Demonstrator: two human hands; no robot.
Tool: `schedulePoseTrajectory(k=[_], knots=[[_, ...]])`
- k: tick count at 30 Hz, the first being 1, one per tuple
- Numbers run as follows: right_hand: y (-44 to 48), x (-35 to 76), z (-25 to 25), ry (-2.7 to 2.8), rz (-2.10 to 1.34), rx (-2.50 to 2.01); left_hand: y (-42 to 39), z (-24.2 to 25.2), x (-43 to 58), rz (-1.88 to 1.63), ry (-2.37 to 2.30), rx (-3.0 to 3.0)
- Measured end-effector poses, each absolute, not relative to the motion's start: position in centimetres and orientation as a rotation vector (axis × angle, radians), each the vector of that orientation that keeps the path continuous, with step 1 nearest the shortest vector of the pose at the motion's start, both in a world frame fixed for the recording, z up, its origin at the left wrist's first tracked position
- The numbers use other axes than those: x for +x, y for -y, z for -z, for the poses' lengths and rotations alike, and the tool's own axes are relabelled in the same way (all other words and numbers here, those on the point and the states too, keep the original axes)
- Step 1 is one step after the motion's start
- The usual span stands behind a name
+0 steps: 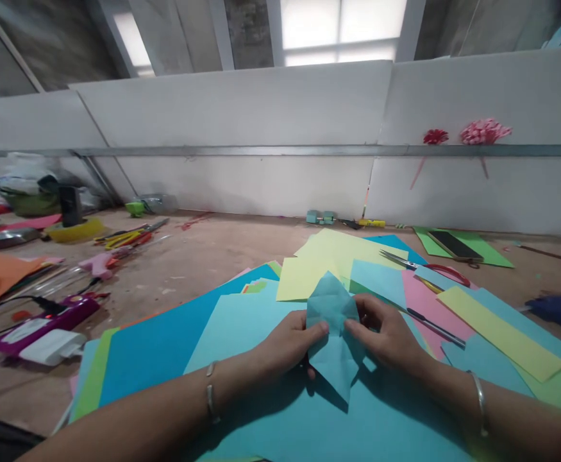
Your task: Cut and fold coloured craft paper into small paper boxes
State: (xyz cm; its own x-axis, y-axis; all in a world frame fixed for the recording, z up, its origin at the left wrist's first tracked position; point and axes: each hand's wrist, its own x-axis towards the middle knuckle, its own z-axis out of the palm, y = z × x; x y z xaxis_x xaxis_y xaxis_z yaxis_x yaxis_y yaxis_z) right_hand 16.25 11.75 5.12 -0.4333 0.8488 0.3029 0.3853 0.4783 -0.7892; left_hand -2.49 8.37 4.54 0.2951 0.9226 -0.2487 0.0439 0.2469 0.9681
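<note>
A piece of folded light-blue paper (334,308), with a pointed top and a pointed lower end, is held up between my two hands. My left hand (293,337) pinches its left side, thumb on the front and fingers mostly hidden behind. On the right side, my right hand (381,327) grips the same paper with the thumb pressed near its middle. Creases run across the paper's face. Beneath both hands lies a large light-blue sheet (242,333), on top of other coloured sheets, with the shadow of the hands on it.
Scissors with red handles (446,272), a pen (436,327) and a yellow paper strip (501,330) lie to the right. A phone (454,245) rests on green paper. Leftward are a purple power strip (44,326), a pink glue gun (98,264) and yellow tape (75,230). A white partition (242,115) stands behind.
</note>
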Motion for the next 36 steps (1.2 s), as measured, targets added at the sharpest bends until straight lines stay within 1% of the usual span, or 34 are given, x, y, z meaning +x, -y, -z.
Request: schedulePoseTrajectory(k=[2,5,11,15,21,25,30,36], knots=[[-11.5,16.2,-5.1,2.050,-0.838,-0.988,-8.4,-4.5,-2.5,-0.809,-1.120,1.164],[-11.0,16.2,-5.1,2.101,-0.746,-0.986,-8.4,-4.4,-2.7,-0.817,-1.164,1.230],[-10.2,16.1,-5.0,2.136,-0.708,-1.007,-8.2,-5.3,-3.5,-0.904,-1.442,1.673],[-10.1,16.2,-5.0,2.116,-0.696,-0.970,-8.1,-5.3,-3.4,-0.924,-1.412,1.677],[-10.7,16.0,-4.7,2.122,-0.594,-0.734,-8.4,-4.5,-3.5,-0.928,-1.357,1.813],[-10.8,15.4,-4.6,2.054,-0.583,-0.770,-8.0,-4.8,-3.7,-0.905,-1.312,1.986],[-10.8,15.3,-4.8,1.984,-0.708,-0.955,-7.4,-5.2,-3.6,-0.835,-1.316,2.081],[-10.7,15.2,-4.9,1.897,-1.056,-1.007,-7.3,-5.3,-3.5,-0.809,-1.352,2.087]])
